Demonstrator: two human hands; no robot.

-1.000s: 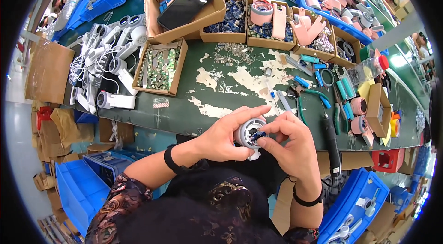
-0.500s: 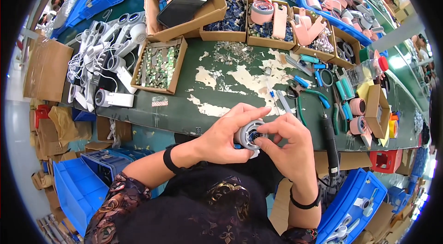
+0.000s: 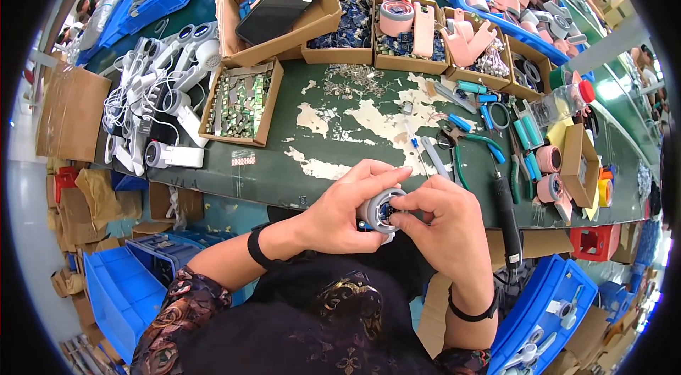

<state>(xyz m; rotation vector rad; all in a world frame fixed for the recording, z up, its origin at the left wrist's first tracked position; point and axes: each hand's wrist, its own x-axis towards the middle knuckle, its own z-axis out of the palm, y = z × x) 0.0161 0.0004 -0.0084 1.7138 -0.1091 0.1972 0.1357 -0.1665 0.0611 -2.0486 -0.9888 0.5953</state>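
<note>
My left hand [image 3: 349, 206] is wrapped round a grey ring-shaped housing [image 3: 371, 213], held over the table's front edge with its opening tilted toward my right. Inside the opening a small dark blue circuit board [image 3: 385, 210] partly shows. The thumb and forefinger of my right hand [image 3: 441, 217] are pinched together at the mouth of the housing, touching the parts inside. Whatever lies between those fingertips is hidden. A black-handled electric screwdriver [image 3: 506, 213] rests across the table edge just right of my right hand.
Green-handled pliers [image 3: 460, 162] and other hand tools lie to the right. A carton of green circuit boards [image 3: 241, 102] stands left, beside white handheld fan parts [image 3: 186, 119]. Behind are cartons of blue boards [image 3: 347, 27] and pink parts [image 3: 468, 41]. A blue crate [image 3: 543, 311] sits low right.
My right fingers have shifted slightly at the housing's opening, and the housing has turned a little. The whole view has moved slightly. My left hand keeps its hold.
</note>
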